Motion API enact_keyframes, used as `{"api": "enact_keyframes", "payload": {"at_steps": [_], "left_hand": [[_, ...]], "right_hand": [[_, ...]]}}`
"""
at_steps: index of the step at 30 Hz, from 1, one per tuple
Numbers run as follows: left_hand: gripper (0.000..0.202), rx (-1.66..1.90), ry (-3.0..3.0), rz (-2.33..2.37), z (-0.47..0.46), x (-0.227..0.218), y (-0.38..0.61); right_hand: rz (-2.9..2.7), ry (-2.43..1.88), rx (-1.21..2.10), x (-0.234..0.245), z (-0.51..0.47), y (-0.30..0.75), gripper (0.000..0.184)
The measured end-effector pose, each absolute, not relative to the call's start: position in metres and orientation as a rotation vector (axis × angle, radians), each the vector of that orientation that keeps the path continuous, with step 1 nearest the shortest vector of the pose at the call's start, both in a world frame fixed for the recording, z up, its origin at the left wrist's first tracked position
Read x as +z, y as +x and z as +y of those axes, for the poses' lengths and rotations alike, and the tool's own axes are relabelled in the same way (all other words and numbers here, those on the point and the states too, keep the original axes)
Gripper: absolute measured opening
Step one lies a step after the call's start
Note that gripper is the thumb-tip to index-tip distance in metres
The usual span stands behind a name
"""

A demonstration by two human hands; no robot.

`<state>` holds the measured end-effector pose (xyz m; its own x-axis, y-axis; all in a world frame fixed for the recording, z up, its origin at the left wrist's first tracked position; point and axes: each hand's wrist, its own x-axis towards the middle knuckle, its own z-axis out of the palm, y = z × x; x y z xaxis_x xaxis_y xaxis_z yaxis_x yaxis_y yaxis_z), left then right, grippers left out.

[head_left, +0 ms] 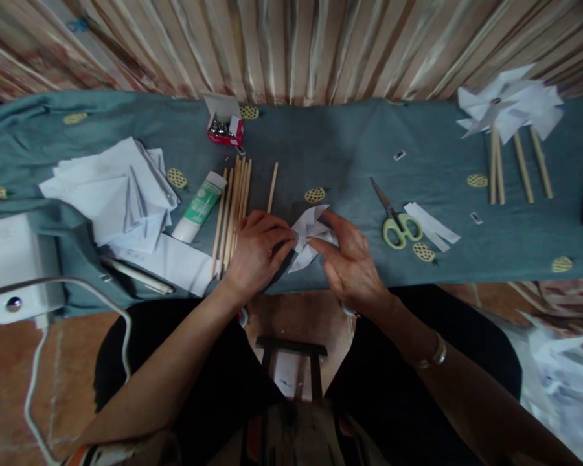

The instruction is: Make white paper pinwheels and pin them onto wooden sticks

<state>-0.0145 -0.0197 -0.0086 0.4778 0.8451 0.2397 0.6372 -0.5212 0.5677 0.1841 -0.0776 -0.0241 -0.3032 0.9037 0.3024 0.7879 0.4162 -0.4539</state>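
A folded white paper pinwheel (311, 223) is held between my two hands at the front of the table. My left hand (260, 249) pinches its left side, fingers closed near the centre. On the other side my right hand (352, 259) grips it, with the forefinger along the top right blade and the thumb near the middle. One wooden stick (273, 188) juts up behind my left hand. More wooden sticks (233, 200) lie side by side left of it, next to a green and white glue tube (201, 206).
Left are a stack of white paper (111, 188), a pen (140, 275) and a white device with a cable (19, 265). A red box of metal pins (226, 133) stands behind. Scissors (393, 220), paper strips (432, 225) and finished pinwheels on sticks (510, 107) lie right.
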Motion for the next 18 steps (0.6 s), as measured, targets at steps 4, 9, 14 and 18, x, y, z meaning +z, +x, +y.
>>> {"api": "enact_keyframes", "payload": {"at_steps": [4,9,14,18], "left_hand": [[0.015,0.711,2.316,1.246,-0.0188,-0.009,-0.0135],[0.015,0.68,2.307,1.265,-0.0185,-0.0081,-0.0127],[0.016,0.687,2.298,1.261,-0.0184,-0.0081,-0.0114],[0.016,0.685,2.302,1.266,-0.0184,-0.0081,-0.011]], "right_hand": [[-2.133,-1.408,0.333,-0.0242,-0.0777,0.1835,0.037],[-2.104,-1.357,0.357,-0.0261,-0.0779,0.183,0.041],[-2.083,-1.336,0.374,-0.0271,-0.0775,0.1831,0.042],[-2.067,-1.333,0.396,-0.0263,-0.0765,0.1836,0.039]]}}
